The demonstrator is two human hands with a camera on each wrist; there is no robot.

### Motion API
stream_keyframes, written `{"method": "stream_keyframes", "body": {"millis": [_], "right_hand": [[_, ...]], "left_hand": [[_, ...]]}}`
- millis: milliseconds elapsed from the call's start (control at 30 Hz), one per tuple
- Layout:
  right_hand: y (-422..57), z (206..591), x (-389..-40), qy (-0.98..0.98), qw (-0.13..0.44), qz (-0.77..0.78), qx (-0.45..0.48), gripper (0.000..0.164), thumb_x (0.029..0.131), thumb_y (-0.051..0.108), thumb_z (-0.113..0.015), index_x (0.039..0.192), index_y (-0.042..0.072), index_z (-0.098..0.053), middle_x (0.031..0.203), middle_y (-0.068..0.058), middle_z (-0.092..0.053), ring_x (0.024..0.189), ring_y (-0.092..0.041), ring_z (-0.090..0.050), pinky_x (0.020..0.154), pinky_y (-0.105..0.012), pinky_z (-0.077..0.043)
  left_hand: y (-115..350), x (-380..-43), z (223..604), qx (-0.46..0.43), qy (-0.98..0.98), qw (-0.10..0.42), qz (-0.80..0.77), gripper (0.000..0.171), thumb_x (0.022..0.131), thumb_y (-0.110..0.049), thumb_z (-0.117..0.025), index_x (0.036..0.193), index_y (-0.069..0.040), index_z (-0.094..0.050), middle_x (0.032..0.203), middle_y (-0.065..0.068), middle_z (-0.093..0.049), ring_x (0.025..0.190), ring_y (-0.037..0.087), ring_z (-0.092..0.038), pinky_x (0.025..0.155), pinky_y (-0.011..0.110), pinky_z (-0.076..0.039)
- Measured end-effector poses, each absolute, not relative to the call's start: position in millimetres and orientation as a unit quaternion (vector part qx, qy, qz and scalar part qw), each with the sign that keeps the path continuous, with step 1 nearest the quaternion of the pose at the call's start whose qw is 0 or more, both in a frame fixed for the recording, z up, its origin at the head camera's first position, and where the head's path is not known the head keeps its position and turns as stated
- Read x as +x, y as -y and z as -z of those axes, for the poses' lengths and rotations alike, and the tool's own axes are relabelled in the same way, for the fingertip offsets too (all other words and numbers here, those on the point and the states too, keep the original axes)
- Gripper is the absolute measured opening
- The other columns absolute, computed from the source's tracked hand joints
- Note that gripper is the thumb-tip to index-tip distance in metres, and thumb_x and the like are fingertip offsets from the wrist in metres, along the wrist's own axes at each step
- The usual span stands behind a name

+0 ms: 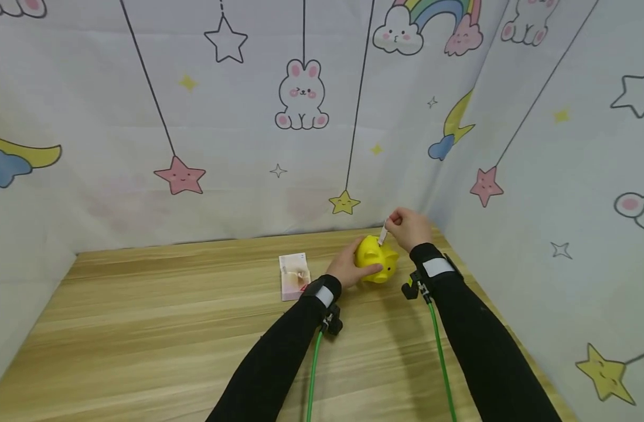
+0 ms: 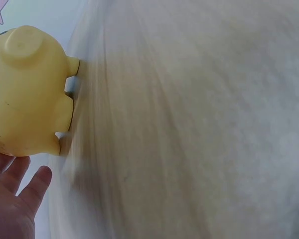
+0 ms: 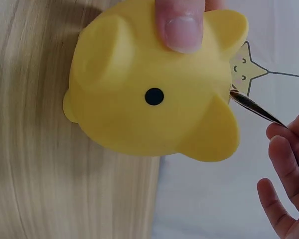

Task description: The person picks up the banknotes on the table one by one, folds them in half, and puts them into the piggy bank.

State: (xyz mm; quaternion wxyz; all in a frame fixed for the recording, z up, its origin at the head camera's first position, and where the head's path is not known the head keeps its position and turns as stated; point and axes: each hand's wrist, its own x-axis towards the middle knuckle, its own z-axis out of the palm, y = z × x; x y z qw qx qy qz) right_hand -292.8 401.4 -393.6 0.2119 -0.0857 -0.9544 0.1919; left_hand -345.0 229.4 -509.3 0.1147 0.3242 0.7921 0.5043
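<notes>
Your left hand (image 1: 348,266) grips the yellow piggy bank (image 1: 372,255), thumb across its front, as the bank stands upright on the wooden table (image 1: 169,322). Above the bank, your right hand (image 1: 410,227) pinches a thin folded strip (image 1: 383,233), tilted, its lower end at the bank's top behind the ears; whether it is inside, you cannot tell. Left of the bank lies a stack of paper notes (image 1: 294,275).

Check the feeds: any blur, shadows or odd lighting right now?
Head view: evenly lit, soft shadow on the table left of the right arm; left wrist view: hazy, table badly blurred, piggy bank somewhat clearer; right wrist view: piggy bank crisp, paper slip dark.
</notes>
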Motion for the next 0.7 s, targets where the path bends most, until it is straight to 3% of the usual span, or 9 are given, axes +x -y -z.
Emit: {"method": "stream_keyframes", "body": {"millis": [233, 700], "right_hand": [[-391, 396, -301, 0.966, 0.219, -0.129, -0.049, 0.015, 0.099, 0.014, -0.070, 0.092, 0.001, -0.072, 0.086, -0.015, -0.075, 0.078, -0.033, -0.069, 0.076, -0.046, -0.058], [-389, 424, -283, 0.955, 0.269, -0.125, -0.020, 0.014, 0.101, 0.016, -0.074, 0.097, 0.003, -0.077, 0.087, -0.013, -0.078, 0.078, -0.031, -0.073, 0.074, -0.047, -0.059]], "left_hand": [[-227, -345, 507, 0.327, -0.796, 0.120, -0.496, 0.095, 0.095, -0.051, -0.079, 0.169, -0.015, -0.032, 0.164, 0.011, -0.048, 0.138, 0.030, -0.056, 0.114, 0.046, -0.047], [-226, -346, 507, 0.331, -0.792, 0.120, -0.498, 0.093, 0.095, -0.051, -0.080, 0.168, -0.017, -0.034, 0.159, 0.011, -0.052, 0.132, 0.029, -0.059, 0.111, 0.046, -0.049]]}}
